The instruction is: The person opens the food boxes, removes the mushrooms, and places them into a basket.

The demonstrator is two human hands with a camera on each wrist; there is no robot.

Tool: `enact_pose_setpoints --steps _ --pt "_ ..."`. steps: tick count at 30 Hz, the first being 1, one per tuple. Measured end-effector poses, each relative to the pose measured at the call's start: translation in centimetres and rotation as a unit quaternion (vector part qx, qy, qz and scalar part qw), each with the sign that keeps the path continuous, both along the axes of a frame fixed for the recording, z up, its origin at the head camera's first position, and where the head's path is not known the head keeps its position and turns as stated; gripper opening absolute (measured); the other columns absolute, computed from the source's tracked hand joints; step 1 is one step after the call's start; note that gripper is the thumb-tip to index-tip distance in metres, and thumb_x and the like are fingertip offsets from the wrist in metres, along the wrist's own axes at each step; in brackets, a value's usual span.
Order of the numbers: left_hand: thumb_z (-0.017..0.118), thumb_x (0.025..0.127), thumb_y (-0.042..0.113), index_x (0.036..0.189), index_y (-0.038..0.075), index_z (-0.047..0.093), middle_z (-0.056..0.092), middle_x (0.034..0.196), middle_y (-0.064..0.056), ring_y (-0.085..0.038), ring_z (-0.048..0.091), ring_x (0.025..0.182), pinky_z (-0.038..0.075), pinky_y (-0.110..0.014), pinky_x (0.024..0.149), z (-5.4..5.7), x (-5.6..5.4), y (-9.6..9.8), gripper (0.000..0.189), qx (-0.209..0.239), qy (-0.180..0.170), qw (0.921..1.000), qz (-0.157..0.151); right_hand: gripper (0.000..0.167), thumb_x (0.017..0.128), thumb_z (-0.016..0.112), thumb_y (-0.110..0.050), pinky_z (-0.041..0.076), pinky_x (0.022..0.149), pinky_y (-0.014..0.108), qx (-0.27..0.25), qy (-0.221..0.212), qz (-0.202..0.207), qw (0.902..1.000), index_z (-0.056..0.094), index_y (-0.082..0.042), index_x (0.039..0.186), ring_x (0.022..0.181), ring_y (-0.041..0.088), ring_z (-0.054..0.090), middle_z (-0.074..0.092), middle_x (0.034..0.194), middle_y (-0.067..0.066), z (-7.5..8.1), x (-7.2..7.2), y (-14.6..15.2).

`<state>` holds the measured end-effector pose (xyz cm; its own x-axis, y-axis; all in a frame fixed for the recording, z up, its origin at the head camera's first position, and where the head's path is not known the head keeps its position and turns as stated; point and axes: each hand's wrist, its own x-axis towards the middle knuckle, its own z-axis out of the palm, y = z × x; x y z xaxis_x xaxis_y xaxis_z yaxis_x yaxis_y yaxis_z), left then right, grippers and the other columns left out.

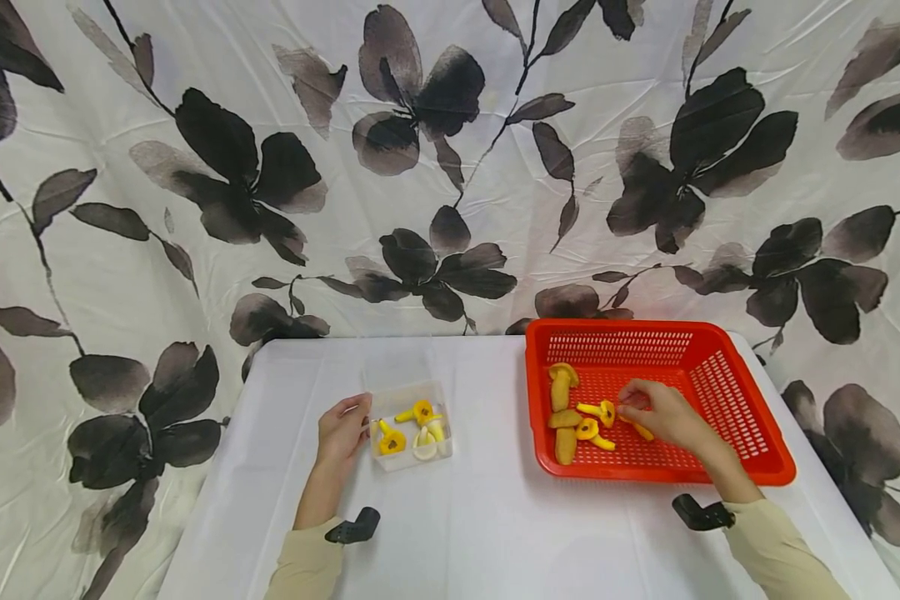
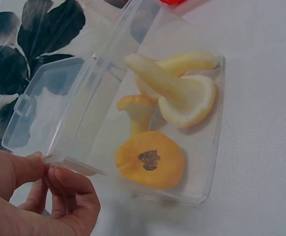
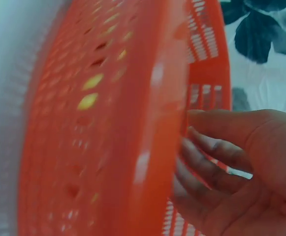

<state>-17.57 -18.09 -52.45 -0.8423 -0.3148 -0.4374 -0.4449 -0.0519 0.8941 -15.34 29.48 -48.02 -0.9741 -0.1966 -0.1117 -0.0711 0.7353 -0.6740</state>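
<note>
At the left of the table sits a clear plastic box [image 1: 448,452], its hinged lid [image 2: 59,81] laid back. Yellow toy-like mushrooms [image 2: 150,160] lie inside, one with a dark patch on its cap, one showing a pale underside [image 2: 194,103]. My left hand [image 1: 342,429] pinches the box's near left edge between thumb and fingers. Inside the red basket [image 1: 660,477], my right hand [image 1: 663,412] is down among small yellow mushrooms [image 1: 594,431], beside the cap of one. In the right wrist view the basket's wall hides those fingertips, so any hold is unclear.
Two larger brownish mushrooms [image 1: 565,446] lie along the basket's left side. White cloth covers the table [image 1: 487,533], and a curtain with dark flowers [image 1: 435,167] hangs behind. The basket's raised, slotted walls surround the right hand's fingers.
</note>
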Motion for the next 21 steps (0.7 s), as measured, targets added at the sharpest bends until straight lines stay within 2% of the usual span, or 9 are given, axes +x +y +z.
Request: enact_pose_setpoints --steps 7,13,21 --pt "0.063 0.105 0.027 0.130 0.002 0.063 0.060 0.110 -0.014 -0.018 0.053 0.089 0.049 -0.017 0.064 -0.1 -0.1 0.0 0.036 -0.002 -0.005 1.0000 -0.001 0.015 0.096 0.072 -0.010 0.054 0.070 0.024 -0.053 0.044 -0.008 0.9976 0.067 0.002 0.104 0.087 0.025 0.067 0.070 0.095 0.010 0.9 -1.1 -2.3" --pt "0.063 0.105 0.027 0.130 0.002 0.063 0.059 0.108 -0.013 -0.018 0.053 0.088 0.049 -0.016 0.063 -0.1 -0.1 0.0 0.036 0.002 -0.002 1.0000 -0.003 0.019 0.098 0.072 -0.014 0.055 0.074 0.025 -0.086 0.047 -0.002 0.9952 0.067 0.002 0.107 0.092 0.030 0.067 0.070 0.099 0.012 1.6 -2.0 -4.3" --pt "0.062 0.105 0.025 0.130 0.001 0.062 0.060 0.106 -0.012 -0.017 0.053 0.087 0.049 -0.016 0.064 -0.1 0.0 0.0 0.034 0.001 0.003 1.0000 -0.003 0.017 0.098 0.071 -0.013 0.055 0.081 0.027 -0.132 0.060 -0.008 0.9894 0.068 0.000 0.108 0.094 0.028 0.068 0.071 0.103 0.013 1.9 -3.4 -7.2"
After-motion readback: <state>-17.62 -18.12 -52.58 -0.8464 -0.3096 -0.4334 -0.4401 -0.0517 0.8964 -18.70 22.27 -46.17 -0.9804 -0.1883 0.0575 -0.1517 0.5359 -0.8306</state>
